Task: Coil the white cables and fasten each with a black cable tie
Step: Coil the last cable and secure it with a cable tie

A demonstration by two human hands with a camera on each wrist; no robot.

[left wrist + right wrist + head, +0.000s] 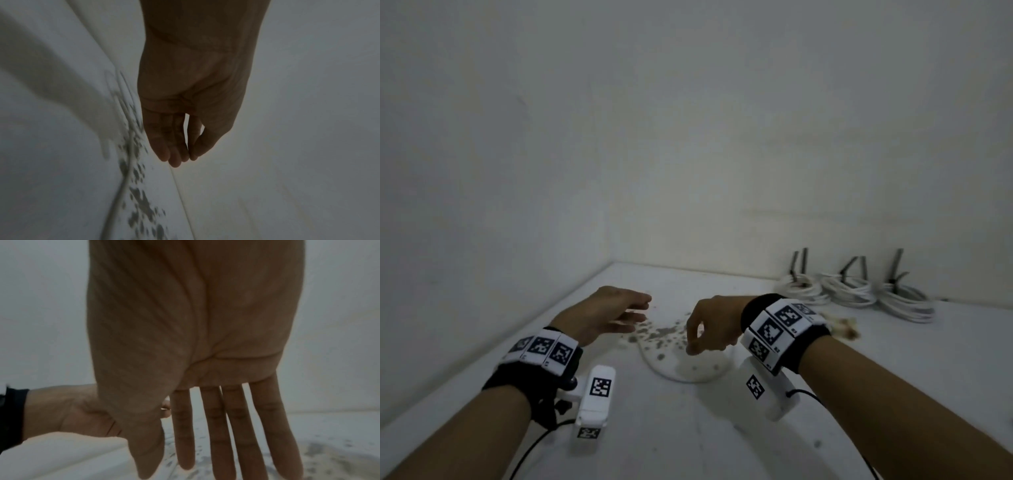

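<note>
A white table [722, 428] with grey speckled stains [661, 332] stands against pale walls [688, 137].

Bare workroom corner, plain white walls [688, 137], stained white worktable [722, 428], dim light

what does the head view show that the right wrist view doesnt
Only the head view shows three coiled white cables with black cable ties at the back right of the table, plus the marker bands on both wrists. Only the right wrist view shows the right hand palm with straight fingers, holding nothing. Both show the left hand, empty, and the speckled patch on the table.
</note>
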